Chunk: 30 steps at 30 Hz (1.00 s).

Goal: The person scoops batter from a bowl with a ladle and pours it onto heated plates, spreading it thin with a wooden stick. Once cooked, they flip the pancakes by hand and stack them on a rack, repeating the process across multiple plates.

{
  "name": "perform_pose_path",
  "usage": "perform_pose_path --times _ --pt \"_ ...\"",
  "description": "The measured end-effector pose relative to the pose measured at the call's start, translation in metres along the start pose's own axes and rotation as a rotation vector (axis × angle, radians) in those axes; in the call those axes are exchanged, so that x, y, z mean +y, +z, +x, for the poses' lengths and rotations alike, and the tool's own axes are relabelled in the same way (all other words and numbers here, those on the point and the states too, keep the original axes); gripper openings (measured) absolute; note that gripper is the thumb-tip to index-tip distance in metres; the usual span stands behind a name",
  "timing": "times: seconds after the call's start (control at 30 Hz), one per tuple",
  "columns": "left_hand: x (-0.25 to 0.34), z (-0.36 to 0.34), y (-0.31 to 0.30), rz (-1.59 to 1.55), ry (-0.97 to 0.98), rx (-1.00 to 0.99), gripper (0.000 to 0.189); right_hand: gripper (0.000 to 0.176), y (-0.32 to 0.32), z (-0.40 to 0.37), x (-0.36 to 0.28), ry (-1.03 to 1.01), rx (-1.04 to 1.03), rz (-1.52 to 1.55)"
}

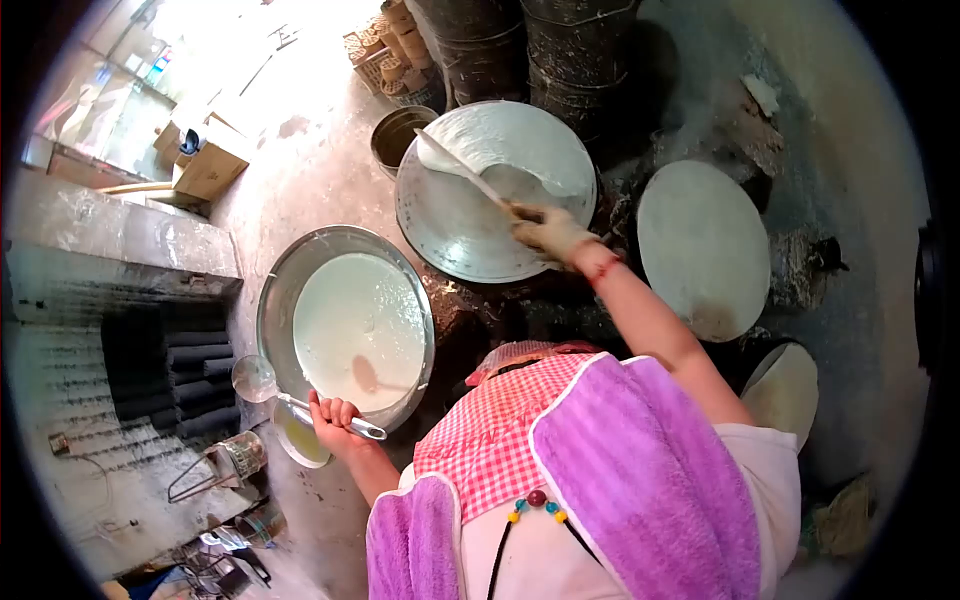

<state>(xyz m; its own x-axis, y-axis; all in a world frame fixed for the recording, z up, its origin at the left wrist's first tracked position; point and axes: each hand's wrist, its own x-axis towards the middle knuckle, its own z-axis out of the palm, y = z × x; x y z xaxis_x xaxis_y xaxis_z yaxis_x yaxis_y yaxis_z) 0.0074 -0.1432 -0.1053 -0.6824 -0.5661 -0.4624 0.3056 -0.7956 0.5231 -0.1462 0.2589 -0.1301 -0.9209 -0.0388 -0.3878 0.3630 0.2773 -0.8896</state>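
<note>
On the near left of the round silver metal griddle, my left hand curls around a silver-handled, round-bowled ladle, by a wide steel basin of white liquid. Over the griddle, my right hand grips a flat pale stick crossing the edge of a white layer. Beyond the griddle stand dark barrels.

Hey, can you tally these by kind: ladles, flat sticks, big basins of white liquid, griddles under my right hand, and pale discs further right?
Ladle: 1, in left hand
Flat stick: 1, in right hand
Basin: 1
Griddle: 1
Pale discs: 2, one partly hidden
Total: 6
</note>
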Motion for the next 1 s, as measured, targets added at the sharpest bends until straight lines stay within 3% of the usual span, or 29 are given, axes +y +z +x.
perform_pose_path --times 0.03,0.07,0.1,0.17,0.23,0.37,0.4,0.47,0.5,0.6,0.67,0.7,0.77,0.83,0.9,0.97,1.0 --pt "0.002 -0.004 0.002 -0.012 0.007 0.008 0.020 0.047 -0.016 0.005 0.036 -0.046 -0.008 0.114" --pt "0.004 -0.008 0.001 -0.008 0.014 0.005 0.020 0.046 -0.030 -0.024 0.021 -0.007 0.101 0.195" --pt "0.003 -0.011 -0.001 -0.006 0.023 0.003 0.020 0.049 -0.039 -0.022 0.049 0.019 0.250 0.312" --pt "0.008 -0.010 -0.008 0.100 0.039 0.023 0.020 0.053 -0.056 -0.034 0.045 0.185 0.125 0.425" --pt "0.003 -0.007 -0.010 0.072 -0.032 0.027 0.021 0.053 -0.018 -0.021 0.026 0.152 0.123 0.290" --pt "-0.001 -0.001 0.021 -0.030 -0.071 -0.016 0.021 0.051 0.023 -0.004 -0.008 0.141 -0.107 0.177" --pt "0.001 0.002 0.022 -0.078 -0.097 -0.041 0.021 0.049 0.012 0.007 0.014 0.038 -0.059 0.063" --pt "0.006 -0.004 0.018 -0.070 -0.085 -0.023 0.021 0.051 -0.031 -0.003 0.016 -0.036 0.019 0.190" --pt "0.005 -0.004 0.020 -0.058 -0.077 -0.021 0.021 0.053 -0.049 0.000 0.013 0.106 0.112 0.166" --pt "0.007 -0.017 0.011 0.001 -0.041 0.032 0.022 0.054 -0.052 0.038 0.032 0.026 0.021 0.321" --pt "0.013 -0.015 0.008 -0.056 -0.088 0.005 0.023 0.053 -0.036 0.029 -0.030 0.224 -0.194 -0.068" --pt "0.015 -0.012 0.007 -0.064 -0.086 -0.003 0.023 0.054 -0.026 0.032 -0.025 0.113 -0.248 -0.128" --pt "0.015 -0.005 0.008 -0.121 -0.088 0.020 0.023 0.053 -0.034 0.012 -0.035 -0.034 -0.283 -0.607" --pt "0.016 -0.004 0.015 -0.096 -0.057 0.028 0.023 0.054 -0.068 0.009 0.009 -0.266 -0.200 -0.521" --pt "0.011 -0.004 0.016 -0.065 -0.012 0.058 0.023 0.047 -0.111 0.047 0.057 -0.337 -0.003 -0.257" --pt "0.011 -0.005 0.018 -0.010 -0.056 0.038 0.023 0.039 -0.106 0.044 -0.013 0.044 0.137 -0.102" --pt "0.010 -0.003 0.019 -0.018 -0.088 0.021 0.023 0.035 -0.100 0.057 -0.023 0.004 0.136 -0.285"
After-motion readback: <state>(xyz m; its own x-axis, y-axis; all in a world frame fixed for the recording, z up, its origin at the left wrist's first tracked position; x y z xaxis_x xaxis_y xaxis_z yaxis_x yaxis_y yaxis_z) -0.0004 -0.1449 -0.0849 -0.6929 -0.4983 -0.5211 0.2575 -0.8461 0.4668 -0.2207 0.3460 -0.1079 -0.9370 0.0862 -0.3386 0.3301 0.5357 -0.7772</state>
